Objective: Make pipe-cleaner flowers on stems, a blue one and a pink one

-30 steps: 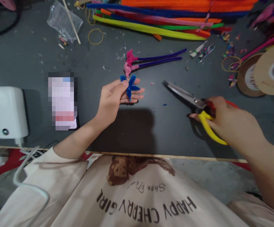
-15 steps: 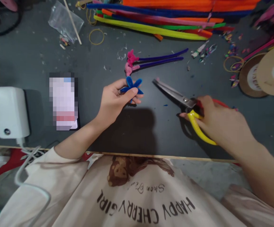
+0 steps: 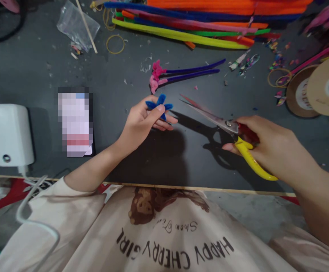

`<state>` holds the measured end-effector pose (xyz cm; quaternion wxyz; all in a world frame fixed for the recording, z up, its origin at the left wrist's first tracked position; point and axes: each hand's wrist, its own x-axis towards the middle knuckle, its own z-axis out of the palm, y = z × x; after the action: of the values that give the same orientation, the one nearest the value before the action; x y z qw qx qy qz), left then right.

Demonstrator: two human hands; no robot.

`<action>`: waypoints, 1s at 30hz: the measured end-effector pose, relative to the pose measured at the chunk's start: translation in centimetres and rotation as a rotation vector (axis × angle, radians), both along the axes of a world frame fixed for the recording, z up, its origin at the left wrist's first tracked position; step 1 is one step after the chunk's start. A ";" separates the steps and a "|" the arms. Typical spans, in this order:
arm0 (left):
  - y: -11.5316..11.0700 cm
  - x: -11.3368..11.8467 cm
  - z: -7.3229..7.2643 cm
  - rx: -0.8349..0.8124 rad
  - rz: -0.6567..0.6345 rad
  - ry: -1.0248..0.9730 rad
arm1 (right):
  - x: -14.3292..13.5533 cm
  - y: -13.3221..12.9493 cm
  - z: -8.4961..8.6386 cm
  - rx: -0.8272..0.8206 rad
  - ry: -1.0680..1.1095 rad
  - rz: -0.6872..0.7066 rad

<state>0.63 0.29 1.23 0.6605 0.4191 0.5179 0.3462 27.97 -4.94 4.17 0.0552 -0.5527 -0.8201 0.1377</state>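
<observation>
Between the thumb and fingers of my left hand is a blue pipe cleaner flower, its fuzzy petals spread outward. My right hand grips scissors by their yellow and red handles. The blades are nearly closed and point up and left, with the tips a short way right of the flower, not touching it. Just beyond my left hand lie two pink pipe cleaner flowers with dark purple stems.
Colourful pipe cleaners lie in a bundle at the back. Ribbon spools stand at the right. A phone and a white power bank with a cable are at left. A plastic bag and rubber band lie behind.
The scissors have lifted off the table and shifted slightly right with my right hand. My left hand has turned the blue flower and moved a little right.
</observation>
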 end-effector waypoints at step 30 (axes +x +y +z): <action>0.0 -0.3 0.4 0.039 -0.112 -0.035 | 0.1 0.1 0.1 -0.278 -0.006 -0.096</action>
<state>0.31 0.29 1.59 0.6795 0.4543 0.4750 0.3260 28.05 -4.81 4.30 -0.0179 -0.5940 -0.7660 0.2452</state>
